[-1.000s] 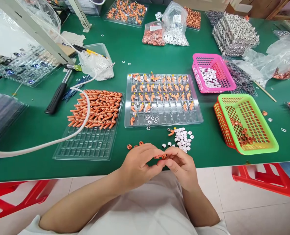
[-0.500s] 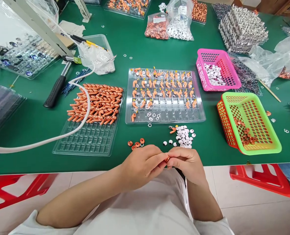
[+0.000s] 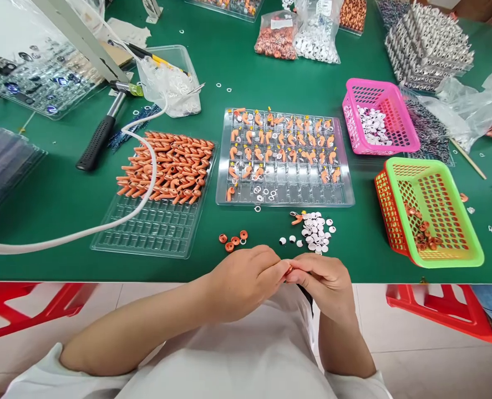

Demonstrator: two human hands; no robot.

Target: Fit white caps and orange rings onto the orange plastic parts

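Observation:
My left hand [image 3: 246, 284] and my right hand [image 3: 326, 282] meet at the table's front edge, fingers pinched together around a small copper-coloured part [image 3: 289, 270], mostly hidden by the fingertips. Several round copper-coloured pieces [image 3: 235, 240] lie just beyond my left hand. White discs [image 3: 317, 231] are piled beyond my right hand, beside a small orange piece with a yellow tip [image 3: 298, 219]. Farther off, a clear compartment tray [image 3: 308, 194] holds curved orange pieces and some white rings.
Left: a tray of copper-coloured parts [image 3: 171, 166], a white hose [image 3: 83, 237] across it, a hammer [image 3: 98, 141]. Right: a pink basket [image 3: 414, 141] with white discs and a green basket [image 3: 474, 257] with copper-coloured pieces. Bags [image 3: 275, 39] and stacked trays [image 3: 426, 50] stand behind.
The view has shifted slightly, so the trays and baskets sit a little differently in the picture. Both hands still pinch the small part, with little change in their fingers.

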